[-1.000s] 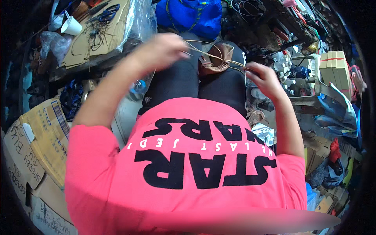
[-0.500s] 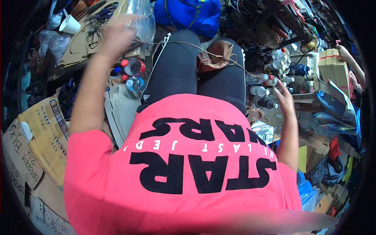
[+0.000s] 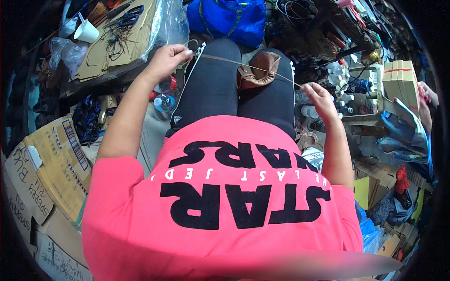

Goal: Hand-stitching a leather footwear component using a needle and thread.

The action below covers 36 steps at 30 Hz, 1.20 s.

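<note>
A brown leather shoe piece (image 3: 263, 68), perhaps a shoe upper, rests across my thighs near the knees. A thin light-brown lace (image 3: 220, 59) runs over it from one hand to the other, nearly straight. My left hand (image 3: 172, 58), beyond the left thigh, pinches the lace, and a loose end curls up past the fingertips. Off the right knee, my right hand (image 3: 319, 97) has its thumb and fingers closed on the other side of the lace. Whether the lace passes through holes in the leather is too small to tell.
Scissors (image 3: 131, 16) and a tangle of cords lie on cardboard at the left, near a white cup (image 3: 86, 32). A blue bag (image 3: 227, 21) sits ahead. Bottles (image 3: 164, 102) stand on both sides. At the far right, another person's hand (image 3: 427, 100) is beside a tan box (image 3: 400, 84).
My left hand has come down and inward with the lace. My right hand, fingers spread before, has closed on the lace and moved inward. The lace is straighter now.
</note>
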### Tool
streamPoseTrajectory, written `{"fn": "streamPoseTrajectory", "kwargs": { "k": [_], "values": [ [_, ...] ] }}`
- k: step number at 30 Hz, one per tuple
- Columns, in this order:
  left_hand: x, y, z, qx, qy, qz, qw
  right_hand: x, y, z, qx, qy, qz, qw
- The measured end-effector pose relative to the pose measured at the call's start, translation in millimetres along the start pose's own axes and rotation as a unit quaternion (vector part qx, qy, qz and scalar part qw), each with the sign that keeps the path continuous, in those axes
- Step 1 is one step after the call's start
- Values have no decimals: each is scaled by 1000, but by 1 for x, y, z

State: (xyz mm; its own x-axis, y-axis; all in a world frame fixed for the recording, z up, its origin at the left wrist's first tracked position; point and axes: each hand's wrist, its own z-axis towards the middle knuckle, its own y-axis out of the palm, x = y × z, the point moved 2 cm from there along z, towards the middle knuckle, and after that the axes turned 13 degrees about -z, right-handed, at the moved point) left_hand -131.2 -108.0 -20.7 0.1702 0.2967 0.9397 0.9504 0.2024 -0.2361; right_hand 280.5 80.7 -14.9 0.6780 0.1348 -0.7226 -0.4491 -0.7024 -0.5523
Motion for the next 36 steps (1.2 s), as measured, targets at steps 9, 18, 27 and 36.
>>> {"fn": "streamPoseTrajectory", "kwargs": {
  "k": [9, 18, 27, 36],
  "values": [
    [99, 140, 44, -133, 294, 169, 931, -72, 6, 19, 81, -218, -119, 965],
    [98, 159, 78, -279, 105, 146, 943, -85, 14, 35, 40, -247, -170, 953],
    [83, 151, 80, -348, 28, 16, 937, -66, 34, 20, 84, -271, -118, 951],
    [83, 153, 81, -387, 25, 54, 920, -104, 29, 1, 120, -308, -317, 889]
  ]
}}
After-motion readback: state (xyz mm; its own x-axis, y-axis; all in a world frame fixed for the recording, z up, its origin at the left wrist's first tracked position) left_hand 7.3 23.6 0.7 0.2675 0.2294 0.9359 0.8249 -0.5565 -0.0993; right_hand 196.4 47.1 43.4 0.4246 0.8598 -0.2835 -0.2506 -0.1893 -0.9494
